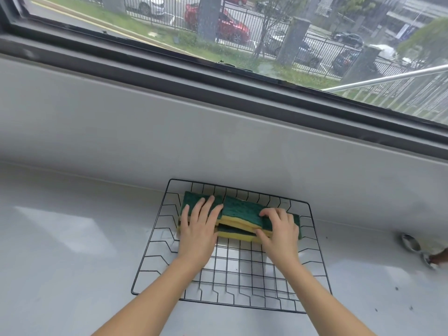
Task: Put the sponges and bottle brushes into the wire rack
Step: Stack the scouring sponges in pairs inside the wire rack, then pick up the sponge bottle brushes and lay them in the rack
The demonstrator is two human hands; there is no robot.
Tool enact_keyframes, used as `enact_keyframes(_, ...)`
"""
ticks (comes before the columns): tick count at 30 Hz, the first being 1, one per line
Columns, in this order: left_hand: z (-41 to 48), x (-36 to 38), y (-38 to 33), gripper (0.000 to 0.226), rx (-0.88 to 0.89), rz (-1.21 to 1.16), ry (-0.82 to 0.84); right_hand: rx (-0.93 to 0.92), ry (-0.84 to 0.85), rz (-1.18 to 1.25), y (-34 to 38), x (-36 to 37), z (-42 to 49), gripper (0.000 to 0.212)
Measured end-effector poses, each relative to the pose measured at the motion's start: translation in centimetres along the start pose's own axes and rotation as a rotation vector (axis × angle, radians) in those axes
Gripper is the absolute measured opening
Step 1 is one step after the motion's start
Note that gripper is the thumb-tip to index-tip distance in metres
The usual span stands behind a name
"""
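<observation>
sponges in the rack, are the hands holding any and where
Right hand pinches the right end of the top sponge; left hand lies flat on the left sponge.

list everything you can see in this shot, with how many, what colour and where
Wire rack: one, black, on the counter below the window.
Sponges: several, exact count unclear, green over yellow, stacked at the rack's far end.
Counter: one, pale grey, under the rack.
Window: one, dark frame, along the top.
Metal object: silvery, at the right edge, unclear what.
Bottle brushes: none seen.
Left hand: flat on the left sponges.
Right hand: gripping the right stack.
</observation>
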State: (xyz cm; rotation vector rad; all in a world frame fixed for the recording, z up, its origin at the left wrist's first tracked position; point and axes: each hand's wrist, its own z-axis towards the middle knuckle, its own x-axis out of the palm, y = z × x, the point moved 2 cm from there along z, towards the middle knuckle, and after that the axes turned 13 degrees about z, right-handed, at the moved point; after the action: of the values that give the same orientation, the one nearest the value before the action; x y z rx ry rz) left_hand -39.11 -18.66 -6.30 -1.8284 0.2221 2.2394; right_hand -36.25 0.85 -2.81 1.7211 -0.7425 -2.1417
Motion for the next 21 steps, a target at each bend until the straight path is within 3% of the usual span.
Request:
enact_keyframes(6,0.1,-0.7,-0.1,0.073,0.014,-0.007,0.065,0.000,-0.062,-0.028,0.1,0.7,-0.7,0.042)
enact_keyframes(12,-1.3,-4.2,-0.8,0.080,-0.031,-0.219,0.159,-0.046,-0.010,0.034,1.1,-1.0,-2.2,0.044)
enact_keyframes(21,-6.3,-11.5,-1.9,0.081,0.086,-0.269,0.112,-0.157,0.090,0.079,4.7,-4.8,-9.1,0.045)
